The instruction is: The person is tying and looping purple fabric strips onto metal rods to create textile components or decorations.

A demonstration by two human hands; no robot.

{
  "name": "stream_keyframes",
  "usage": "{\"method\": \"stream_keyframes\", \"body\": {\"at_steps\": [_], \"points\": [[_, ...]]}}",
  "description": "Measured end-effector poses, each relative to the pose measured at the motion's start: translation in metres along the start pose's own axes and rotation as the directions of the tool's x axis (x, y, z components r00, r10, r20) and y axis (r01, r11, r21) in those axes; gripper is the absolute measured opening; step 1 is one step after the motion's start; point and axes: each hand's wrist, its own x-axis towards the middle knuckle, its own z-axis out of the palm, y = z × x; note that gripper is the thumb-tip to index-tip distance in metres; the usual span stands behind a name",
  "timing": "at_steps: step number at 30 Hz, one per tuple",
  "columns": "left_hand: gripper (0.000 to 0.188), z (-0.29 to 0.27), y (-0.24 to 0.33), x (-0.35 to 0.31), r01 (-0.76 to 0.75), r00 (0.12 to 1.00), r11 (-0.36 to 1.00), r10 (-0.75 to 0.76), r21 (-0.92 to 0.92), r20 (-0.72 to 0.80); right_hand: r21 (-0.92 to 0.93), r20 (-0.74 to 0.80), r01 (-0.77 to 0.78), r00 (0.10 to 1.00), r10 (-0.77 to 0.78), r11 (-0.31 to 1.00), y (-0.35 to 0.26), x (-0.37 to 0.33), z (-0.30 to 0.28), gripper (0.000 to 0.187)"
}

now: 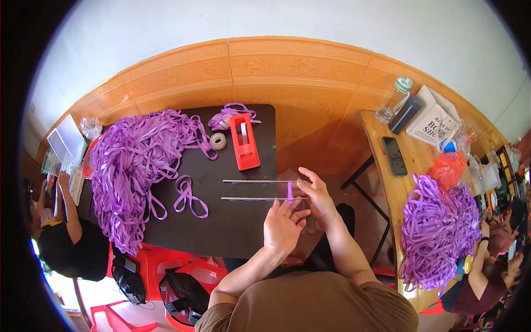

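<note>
Two thin parallel rods (251,181) stick out sideways over the right edge of the dark table (188,235). A short band of purple ribbon (290,191) spans both rods near their right ends. My left hand (283,227) is below the ribbon, palm up, its fingers apart and their tips close to the lower rod. At the rods' right ends is my right hand (318,196), fingers spread, the thumb side beside the ribbon. Whether either hand touches the ribbon is hard to make out. A loose ribbon loop (189,198) lies on the table to the left.
A large purple ribbon heap (135,160) covers the table's left. Behind the rods stand a red tape dispenser (244,143) and a tape roll (218,141). A wooden table (381,171) at right bears a phone (394,156), bottle (395,99) and more ribbon (440,235). People sit on both sides.
</note>
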Motion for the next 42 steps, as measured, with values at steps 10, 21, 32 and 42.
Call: {"method": "stream_keyframes", "body": {"at_steps": [10,21,32,42], "points": [[0.048,0.011,-0.007,-0.003,-0.051,0.996,0.970,0.068,0.236,-0.065,-0.067,0.053,0.034,0.998,-0.031,0.997,0.015,0.031,-0.005,0.006],[0.042,0.020,-0.001,-0.024,0.026,0.942,0.718,-0.251,0.696,0.223,-0.216,-0.056,0.143,0.986,-0.158,0.966,0.012,0.018,-0.063,0.006],[0.054,0.146,0.103,-0.136,-0.871,0.059,0.491,0.098,0.003,0.993,-0.938,0.016,0.053,0.994,-0.111,0.342,0.156,0.030,-0.135,0.016],[0.020,0.089,0.063,-0.117,-0.978,-0.084,-0.200,0.651,0.064,0.754,-0.881,0.103,0.089,0.995,0.007,0.465,0.174,-0.026,-0.131,0.020]]}}
